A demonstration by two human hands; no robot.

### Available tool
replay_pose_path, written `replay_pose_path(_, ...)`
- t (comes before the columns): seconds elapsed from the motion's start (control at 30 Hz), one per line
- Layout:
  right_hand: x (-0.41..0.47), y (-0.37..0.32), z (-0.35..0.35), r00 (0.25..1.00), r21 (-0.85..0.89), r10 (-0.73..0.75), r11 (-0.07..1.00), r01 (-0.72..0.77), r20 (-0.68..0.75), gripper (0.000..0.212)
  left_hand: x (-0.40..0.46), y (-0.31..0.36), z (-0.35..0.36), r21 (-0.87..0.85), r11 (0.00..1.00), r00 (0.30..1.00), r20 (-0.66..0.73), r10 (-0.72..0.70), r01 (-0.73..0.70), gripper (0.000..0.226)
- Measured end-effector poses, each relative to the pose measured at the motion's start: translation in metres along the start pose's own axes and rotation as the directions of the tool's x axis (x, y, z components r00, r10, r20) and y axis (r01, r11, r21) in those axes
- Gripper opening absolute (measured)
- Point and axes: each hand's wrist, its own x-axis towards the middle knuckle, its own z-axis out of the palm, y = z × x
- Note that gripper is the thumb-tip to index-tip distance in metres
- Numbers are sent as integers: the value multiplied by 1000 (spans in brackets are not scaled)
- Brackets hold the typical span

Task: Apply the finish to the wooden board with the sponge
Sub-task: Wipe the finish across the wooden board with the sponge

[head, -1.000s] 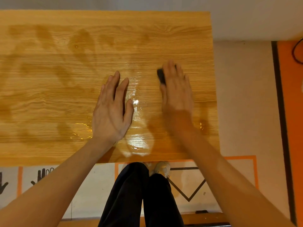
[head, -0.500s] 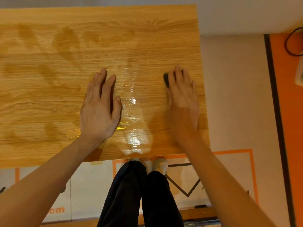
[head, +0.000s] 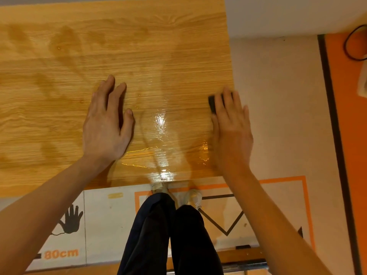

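Note:
A large wooden board (head: 59, 86) fills the upper left of the head view, with a wet glossy streak of finish (head: 161, 135) running toward its near edge. My right hand (head: 231, 132) lies flat with straight fingers near the board's right edge and presses a small dark sponge (head: 211, 104), of which only the left end shows from under the fingers. My left hand (head: 106, 124) rests flat on the board with straight fingers, left of the wet streak, and holds nothing.
The board's right edge (head: 230, 76) runs just under my right hand, with pale floor beyond it. An orange floor strip (head: 349, 135) with a black cable (head: 351, 44) lies far right. Below the near edge are my legs (head: 168, 235) and a floor mat (head: 103, 215) with orange and black markings.
My right hand has slid the sponge to the right, from mid-board to the board's right edge. My left hand has stayed flat on the board. The view has shifted right.

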Motion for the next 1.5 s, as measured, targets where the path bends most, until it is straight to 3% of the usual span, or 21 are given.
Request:
replay_pose_path(0.1, -32, 5, -5, 997, 46, 69, 997, -67, -44, 52, 2, 0, 1, 2, 1000, 1000, -5, -2, 2, 56)
replay_pose_path(0.17, -24, -16, 3, 997, -17, 75, 997, -75, -26, 58, 3, 0, 1, 2, 1000, 1000, -8, -4, 4, 55)
replay_pose_path(0.23, -27, -50, 16, 998, -17, -63, 998, 63, 13, 64, 2, -1, 1, 9, 1000, 1000, -17, 0, 1, 54)
replay_pose_path(0.33, -48, -94, 32, 963, 105, -251, 965, 241, 101, 53, 2, -1, 3, 19, 1000, 999, -32, 19, -19, 53)
replay_pose_path(0.43, -52, -71, 20, 910, 183, -400, 908, 377, 111, 51, 3, -2, 2, 26, 1000, 999, -35, 17, -16, 53)
replay_pose_path(0.5, -48, -28, 6, 940, 100, -321, 945, 311, 118, 58, 3, -2, 3, 22, 1000, 999, -37, 14, -13, 53)
replay_pose_path(0.57, -46, 12, -12, 986, 35, -128, 991, 125, 102, 56, 2, -3, 3, 11, 1000, 999, -44, 18, -18, 53)
replay_pose_path(0.67, -45, 9, -19, 999, 20, 15, 1000, -16, 34, 55, 2, -4, 2, 8, 999, 998, -54, 33, -32, 52)
replay_pose_path(0.73, -52, -28, -4, 993, -43, -70, 996, 74, 94, 66, 1, -3, 2, 10, 1000, 998, -52, 27, -27, 52)
replay_pose_path(0.8, -64, -73, 16, 975, 28, -198, 980, 197, 102, 74, 2, -4, 3, 12, 1000, 998, -50, 23, -23, 52)
replay_pose_path(0.87, -72, -104, 29, 943, 101, -303, 951, 291, 138, 64, 2, -4, 3, 14, 999, 998, -51, 33, -32, 52)
replay_pose_path(0.97, -66, -78, 21, 907, 80, -381, 924, 373, 178, 63, 2, -4, 3, 16, 1000, 998, -56, 27, -27, 53)
replay_pose_path(1.03, -64, -34, 5, 959, 4, -247, 968, 249, 137, 58, 2, -3, 3, 2, 1000, 998, -51, 21, -21, 53)
replay_pose_path(1.1, -68, 1, -12, 999, 24, -9, 1000, 8, 54, 47, 1, -3, 3, -15, 1000, 999, -49, 18, -19, 54)
replay_pose_path(1.2, -74, -18, -4, 984, 63, 143, 989, -136, -105, 44, 1, -5, 3, -19, 1000, 998, -56, 23, -24, 55)
replay_pose_path(1.27, -83, -61, 15, 992, 26, 44, 999, -41, -116, 48, 2, -6, 3, -30, 999, 999, -39, 32, -33, 56)
replay_pose_path(1.37, -99, -114, 34, 983, 104, -183, 978, 180, 17, 50, 3, -10, -2, -88, 994, 998, 14, 62, -60, 60)
replay_pose_path(1.43, -100, -105, 29, 953, 81, -297, 953, 291, 64, 49, -1, -12, -8, -116, 988, 993, 51, 105, -99, 62)
replay_pose_path(1.5, -98, -69, 18, 963, 17, -263, 965, 263, 52, 47, -14, -12, -13, -111, 984, 986, 73, 150, -142, 61)
